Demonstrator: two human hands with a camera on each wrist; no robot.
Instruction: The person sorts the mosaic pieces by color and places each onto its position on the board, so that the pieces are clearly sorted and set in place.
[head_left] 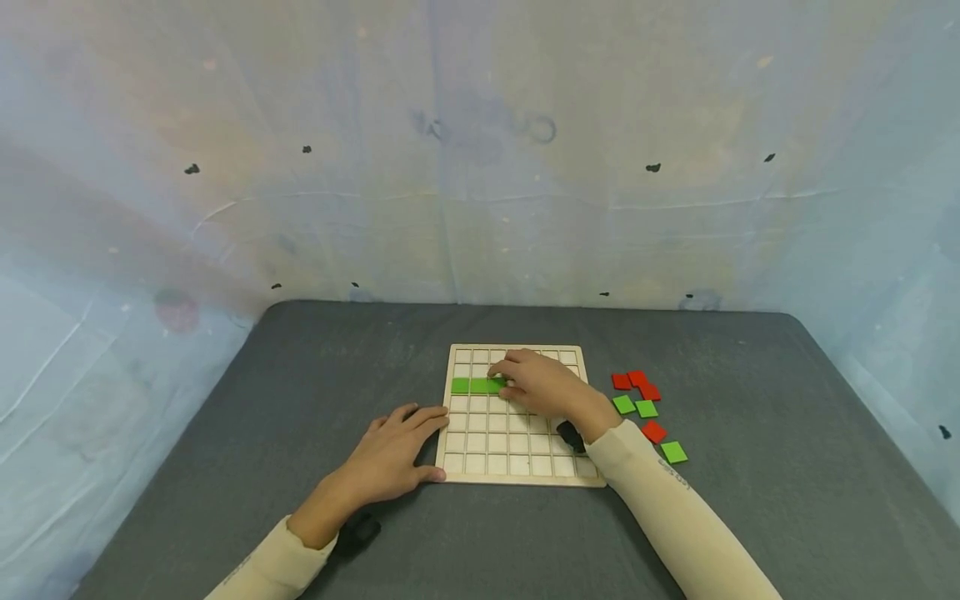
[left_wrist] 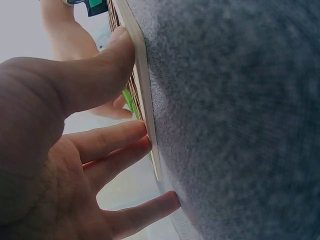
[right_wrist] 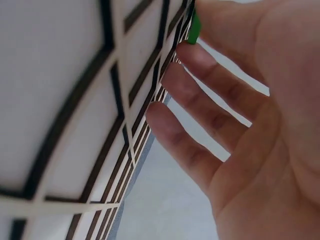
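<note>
Grey table (head_left: 360, 358), pale cloth (head_left: 480, 225) behind. Right hand (head_left: 543, 385) pinches a green tile (right_wrist: 194, 30) at the green row (head_left: 469, 386) on the board (head_left: 517, 481); left hand (head_left: 393, 454), fingers spread, touches its left edge. Sleeve (head_left: 660, 500) crosses the right edge; beyond lie loose tiles (head_left: 647, 409), red and green.

"How's the light?"
"Soft and diffuse from the head view, with faint shadows on the desk (head_left: 360, 350) beneath the sleeves (head_left: 675, 517)."
"And the wrist views?"
"Hazier: pale, washed-out backdrop (right_wrist: 175, 210), and the right one's near board (right_wrist: 90, 155) bows and blurs."
</note>
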